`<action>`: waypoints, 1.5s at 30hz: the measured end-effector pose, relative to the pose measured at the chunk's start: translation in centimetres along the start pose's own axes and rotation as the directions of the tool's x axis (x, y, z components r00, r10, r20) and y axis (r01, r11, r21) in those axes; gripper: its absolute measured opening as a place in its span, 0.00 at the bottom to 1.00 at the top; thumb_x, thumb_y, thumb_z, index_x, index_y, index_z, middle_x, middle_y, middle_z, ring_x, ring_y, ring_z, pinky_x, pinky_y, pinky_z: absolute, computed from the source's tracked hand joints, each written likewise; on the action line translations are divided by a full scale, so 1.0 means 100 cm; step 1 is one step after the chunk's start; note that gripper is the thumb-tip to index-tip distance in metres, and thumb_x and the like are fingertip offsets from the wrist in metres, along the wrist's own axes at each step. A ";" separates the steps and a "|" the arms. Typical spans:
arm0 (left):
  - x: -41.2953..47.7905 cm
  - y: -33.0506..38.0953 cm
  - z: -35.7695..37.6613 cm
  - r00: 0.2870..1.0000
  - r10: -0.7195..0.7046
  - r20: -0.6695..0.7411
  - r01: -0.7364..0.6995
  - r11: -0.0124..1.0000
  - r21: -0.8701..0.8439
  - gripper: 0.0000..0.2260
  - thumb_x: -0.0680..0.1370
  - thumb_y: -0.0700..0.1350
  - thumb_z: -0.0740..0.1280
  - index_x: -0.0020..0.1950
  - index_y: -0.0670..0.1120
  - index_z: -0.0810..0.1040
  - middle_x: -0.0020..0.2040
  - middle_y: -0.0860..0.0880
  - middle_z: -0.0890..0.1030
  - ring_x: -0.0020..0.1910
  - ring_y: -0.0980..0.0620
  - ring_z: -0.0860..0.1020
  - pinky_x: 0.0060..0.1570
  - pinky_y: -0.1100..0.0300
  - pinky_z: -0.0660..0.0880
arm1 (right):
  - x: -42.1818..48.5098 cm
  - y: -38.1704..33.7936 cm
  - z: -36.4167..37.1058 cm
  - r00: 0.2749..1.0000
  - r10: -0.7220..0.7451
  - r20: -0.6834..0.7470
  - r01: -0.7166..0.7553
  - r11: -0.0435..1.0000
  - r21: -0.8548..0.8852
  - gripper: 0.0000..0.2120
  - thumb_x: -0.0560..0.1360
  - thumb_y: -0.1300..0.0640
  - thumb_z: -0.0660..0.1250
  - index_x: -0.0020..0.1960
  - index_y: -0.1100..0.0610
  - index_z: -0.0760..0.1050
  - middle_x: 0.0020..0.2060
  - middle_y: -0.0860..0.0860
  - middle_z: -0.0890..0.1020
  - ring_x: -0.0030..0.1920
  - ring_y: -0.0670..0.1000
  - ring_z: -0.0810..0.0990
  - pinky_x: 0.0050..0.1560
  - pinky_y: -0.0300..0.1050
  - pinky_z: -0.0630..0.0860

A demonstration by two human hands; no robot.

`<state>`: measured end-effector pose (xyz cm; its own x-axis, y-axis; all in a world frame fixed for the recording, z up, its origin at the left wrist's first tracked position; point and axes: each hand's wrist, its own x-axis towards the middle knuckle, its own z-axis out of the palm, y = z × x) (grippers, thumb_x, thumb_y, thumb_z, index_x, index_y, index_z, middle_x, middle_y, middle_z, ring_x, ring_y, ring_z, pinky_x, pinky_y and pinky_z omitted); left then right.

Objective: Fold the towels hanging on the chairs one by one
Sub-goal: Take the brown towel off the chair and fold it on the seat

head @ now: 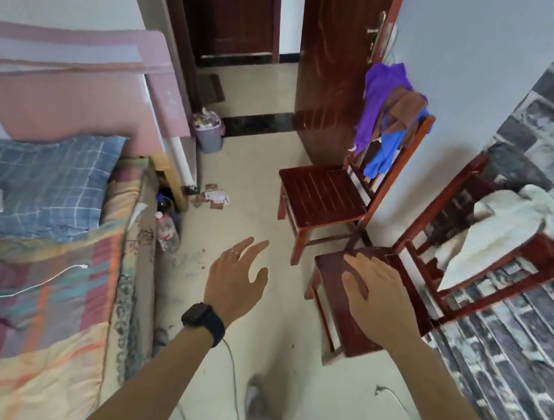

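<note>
Both hands are out in front, fingers spread and relaxed, holding nothing: the left hand [236, 277] hangs over the bare floor between the bed [39, 252] and the chairs. The right hand [377, 290] is over the seat of the near chair [330, 274]; whether it touches the wood I cannot tell. The white towel [504, 232] hangs bunched over that chair's back rail, at its top edge. On the far chair [322, 194] by the door, a purple towel [378, 97], a brown towel [404, 110] and a blue towel [384, 153] are heaped on the backrest. No towel is in hand, so this looks like the reach for one to fold. The next move probably calls for gripping the white towel at its upper edge, lifting it clear of the rail, and shaking it flat.
</note>
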<state>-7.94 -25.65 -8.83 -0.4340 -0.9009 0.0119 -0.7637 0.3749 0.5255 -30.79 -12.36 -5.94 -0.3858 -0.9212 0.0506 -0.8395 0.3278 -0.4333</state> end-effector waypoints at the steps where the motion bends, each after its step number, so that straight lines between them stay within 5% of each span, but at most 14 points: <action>1: 0.021 -0.004 -0.002 1.000 -0.007 0.015 0.007 1.000 0.008 0.23 0.78 0.52 0.64 0.74 0.62 0.66 0.75 0.53 0.66 0.71 0.48 0.67 0.71 0.49 0.64 | 0.018 -0.003 0.001 1.000 0.015 0.003 -0.015 1.000 0.016 0.17 0.83 0.49 0.60 0.70 0.51 0.75 0.67 0.48 0.77 0.71 0.53 0.70 0.70 0.43 0.61; 5: 0.109 -0.020 -0.006 0.998 0.015 0.059 -0.017 0.999 0.035 0.23 0.79 0.53 0.63 0.74 0.62 0.65 0.76 0.54 0.66 0.72 0.49 0.66 0.72 0.50 0.62 | 0.090 -0.013 0.004 0.998 0.041 -0.052 -0.040 0.999 0.034 0.11 0.82 0.55 0.63 0.63 0.53 0.78 0.59 0.49 0.82 0.62 0.52 0.77 0.65 0.40 0.61; 9: 0.191 -0.024 -0.004 0.995 0.042 0.096 -0.050 0.996 0.075 0.23 0.78 0.52 0.63 0.74 0.61 0.66 0.75 0.51 0.68 0.72 0.47 0.67 0.71 0.49 0.64 | 0.158 -0.008 0.013 0.989 0.149 -0.020 -0.148 0.988 0.055 0.18 0.83 0.48 0.59 0.72 0.48 0.72 0.70 0.47 0.76 0.73 0.53 0.69 0.75 0.51 0.59; 15: 0.326 -0.006 0.009 0.977 0.169 0.131 -0.178 0.982 0.058 0.23 0.79 0.51 0.64 0.74 0.59 0.67 0.75 0.50 0.68 0.72 0.47 0.67 0.70 0.50 0.62 | 0.267 0.013 0.026 0.964 0.264 -0.036 -0.260 0.961 0.091 0.21 0.83 0.44 0.55 0.74 0.46 0.70 0.74 0.46 0.71 0.74 0.51 0.67 0.77 0.51 0.59; 19: 0.430 0.023 0.019 0.959 0.253 0.129 -0.262 0.963 0.056 0.22 0.79 0.51 0.64 0.74 0.57 0.67 0.75 0.50 0.68 0.72 0.47 0.66 0.69 0.50 0.63 | 0.351 0.035 0.028 0.945 0.321 -0.064 -0.309 0.939 0.150 0.21 0.83 0.43 0.55 0.75 0.45 0.69 0.74 0.45 0.70 0.77 0.51 0.62 0.77 0.53 0.59; 30: 0.674 0.091 0.058 0.855 0.458 0.245 -0.480 0.877 0.037 0.22 0.78 0.51 0.64 0.73 0.57 0.69 0.73 0.50 0.71 0.70 0.47 0.68 0.67 0.47 0.68 | 0.533 0.092 0.018 0.824 0.552 -0.124 -0.507 0.818 0.271 0.21 0.80 0.44 0.59 0.71 0.48 0.74 0.68 0.48 0.78 0.72 0.54 0.68 0.73 0.52 0.66; 36: 0.791 0.151 0.110 0.738 0.618 0.270 -0.635 0.772 -0.030 0.24 0.76 0.53 0.63 0.72 0.56 0.70 0.75 0.48 0.69 0.75 0.44 0.63 0.70 0.42 0.65 | 0.613 0.131 -0.004 0.679 0.689 -0.256 -0.639 0.725 0.258 0.23 0.77 0.42 0.61 0.70 0.50 0.71 0.68 0.50 0.75 0.67 0.58 0.72 0.63 0.54 0.74; 42: 0.884 0.229 0.176 0.501 0.800 0.328 -0.841 0.541 -0.034 0.28 0.75 0.58 0.62 0.74 0.52 0.70 0.76 0.43 0.66 0.74 0.37 0.64 0.67 0.37 0.66 | 0.686 0.175 -0.034 0.384 0.873 -0.302 -0.828 0.470 0.307 0.26 0.76 0.44 0.65 0.71 0.50 0.68 0.69 0.51 0.71 0.68 0.57 0.67 0.62 0.55 0.72; 45: 0.911 0.248 0.202 0.341 0.842 0.418 -0.927 0.374 0.003 0.29 0.75 0.62 0.59 0.76 0.58 0.66 0.79 0.45 0.61 0.76 0.36 0.59 0.67 0.32 0.62 | 0.714 0.192 -0.039 0.250 0.944 -0.216 -0.927 0.297 0.228 0.35 0.74 0.34 0.59 0.75 0.51 0.61 0.71 0.52 0.70 0.70 0.59 0.66 0.64 0.58 0.70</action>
<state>-76.08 -93.97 -11.88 -0.9908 0.0997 0.0910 0.1150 0.9764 0.1826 -75.91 -71.00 -7.11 -0.9714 0.1249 -0.2019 0.1954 0.9037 -0.3810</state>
